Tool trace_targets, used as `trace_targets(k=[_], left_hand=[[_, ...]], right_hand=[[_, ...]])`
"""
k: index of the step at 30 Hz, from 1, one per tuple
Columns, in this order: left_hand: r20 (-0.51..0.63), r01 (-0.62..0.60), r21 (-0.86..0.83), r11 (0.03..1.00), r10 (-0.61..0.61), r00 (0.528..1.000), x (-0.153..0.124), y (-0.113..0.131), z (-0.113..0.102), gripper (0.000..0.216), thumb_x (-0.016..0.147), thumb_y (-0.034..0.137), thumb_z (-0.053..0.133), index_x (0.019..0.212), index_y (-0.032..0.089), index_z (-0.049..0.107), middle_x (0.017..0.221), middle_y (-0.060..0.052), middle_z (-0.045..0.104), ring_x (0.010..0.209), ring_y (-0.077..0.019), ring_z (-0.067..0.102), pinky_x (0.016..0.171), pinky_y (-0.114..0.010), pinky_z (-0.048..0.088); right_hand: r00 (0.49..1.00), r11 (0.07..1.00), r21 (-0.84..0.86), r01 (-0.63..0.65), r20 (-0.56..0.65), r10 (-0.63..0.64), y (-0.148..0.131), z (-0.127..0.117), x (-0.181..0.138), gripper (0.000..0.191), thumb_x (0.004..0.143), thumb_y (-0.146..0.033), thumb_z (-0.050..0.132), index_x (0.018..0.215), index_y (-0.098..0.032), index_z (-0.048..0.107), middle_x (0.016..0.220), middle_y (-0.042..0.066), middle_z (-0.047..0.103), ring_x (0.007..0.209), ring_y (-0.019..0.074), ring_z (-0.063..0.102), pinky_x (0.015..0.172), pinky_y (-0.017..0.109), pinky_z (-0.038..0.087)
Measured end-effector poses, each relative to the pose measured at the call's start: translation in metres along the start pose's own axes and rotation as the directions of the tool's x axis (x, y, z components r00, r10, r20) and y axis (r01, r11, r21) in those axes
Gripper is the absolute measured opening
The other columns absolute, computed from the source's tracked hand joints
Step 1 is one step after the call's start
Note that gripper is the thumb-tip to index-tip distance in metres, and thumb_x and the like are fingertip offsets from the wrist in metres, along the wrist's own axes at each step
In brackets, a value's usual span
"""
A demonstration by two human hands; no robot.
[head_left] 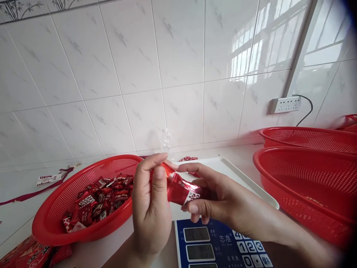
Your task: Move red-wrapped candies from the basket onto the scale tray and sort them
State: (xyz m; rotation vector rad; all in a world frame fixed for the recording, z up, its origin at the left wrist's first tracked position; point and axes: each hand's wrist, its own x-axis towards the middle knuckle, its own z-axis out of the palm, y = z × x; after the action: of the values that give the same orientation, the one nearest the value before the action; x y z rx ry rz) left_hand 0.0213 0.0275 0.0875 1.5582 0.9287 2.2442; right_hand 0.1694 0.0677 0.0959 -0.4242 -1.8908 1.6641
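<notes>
My left hand (pixel 152 208) is closed, its thumb and fingers curled round red shiny wrapping. From the right, my right hand (pixel 220 191) grips small red snack packets (pixel 181 190) with white printed labels, thumb below and fingers above. The packets meet between both hands; how many there are is partly hidden. Under my hands stands an electronic scale with a blue keypad panel (pixel 223 238) and a white weighing tray (pixel 237 175). Left of my left hand, a red perforated basket (pixel 47 219) holds many similar red packets (pixel 103 201).
Two red perforated baskets (pixel 267 158) stand at the right. A clear plastic bottle (pixel 167 141) is near the tiled wall, and a power strip (pixel 286 105) is fixed on it. A dark red ribbon (pixel 36 191) and a larger red bag (pixel 25 255) lie at the left.
</notes>
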Motion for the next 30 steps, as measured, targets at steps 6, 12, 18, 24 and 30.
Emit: trace_targets(k=[6,12,18,24,30], left_hand=[[-0.037,0.364,-0.283,0.888,-0.389,0.921,0.018,0.015,-0.002,0.015,0.095,0.033,0.051,0.095,0.023,0.062,0.077,0.000,0.059,0.056,-0.0081,0.053,0.047,-0.017,0.045],[0.143,0.564,-0.373,0.736,-0.555,0.819,0.020,0.018,-0.005,0.013,0.091,0.024,0.057,0.103,0.023,0.063,0.083,0.000,0.063,0.060,-0.0067,0.055,0.056,-0.016,0.050],[0.244,0.472,-0.164,0.866,-0.427,0.870,0.010,0.009,-0.001,0.025,0.089,0.028,0.063,0.114,0.030,0.058,0.094,0.001,0.065,0.062,-0.0053,0.054,0.060,-0.015,0.049],[0.326,0.319,0.043,0.947,-0.315,0.891,-0.001,0.007,0.003,0.027,0.094,0.032,0.056,0.120,0.037,0.052,0.110,0.001,0.061,0.075,-0.0081,0.060,0.064,-0.018,0.052],[0.236,0.378,0.042,0.925,-0.377,0.896,-0.003,0.004,0.006,0.030,0.094,0.045,0.051,0.121,0.034,0.056,0.115,-0.003,0.062,0.074,-0.0112,0.061,0.063,-0.023,0.053]], right_hand=[[0.994,0.876,-0.477,-0.071,-0.103,0.024,-0.006,-0.035,-0.003,0.030,0.087,-0.042,0.060,0.109,-0.022,0.059,0.091,0.003,0.067,0.077,0.0143,0.060,0.066,0.027,0.048],[0.942,0.346,-0.883,-0.317,-0.335,0.006,0.015,-0.052,0.012,0.024,0.091,-0.034,0.048,0.104,-0.025,0.066,0.090,0.004,0.073,0.077,0.0203,0.064,0.063,0.030,0.043],[0.871,0.518,-0.793,-0.319,-0.462,-0.170,0.009,-0.039,0.014,0.029,0.092,-0.044,0.048,0.103,-0.023,0.065,0.086,0.004,0.071,0.073,0.0187,0.062,0.060,0.028,0.042],[0.975,0.853,-0.509,0.111,-0.108,-0.192,-0.009,-0.015,0.001,0.039,0.089,-0.056,0.053,0.079,-0.019,0.060,0.077,0.002,0.066,0.068,0.0132,0.057,0.061,0.025,0.044],[0.973,0.850,-0.521,0.084,-0.142,-0.183,-0.009,-0.013,0.000,0.036,0.090,-0.051,0.054,0.076,-0.019,0.060,0.072,0.001,0.065,0.066,0.0122,0.057,0.062,0.025,0.044]])
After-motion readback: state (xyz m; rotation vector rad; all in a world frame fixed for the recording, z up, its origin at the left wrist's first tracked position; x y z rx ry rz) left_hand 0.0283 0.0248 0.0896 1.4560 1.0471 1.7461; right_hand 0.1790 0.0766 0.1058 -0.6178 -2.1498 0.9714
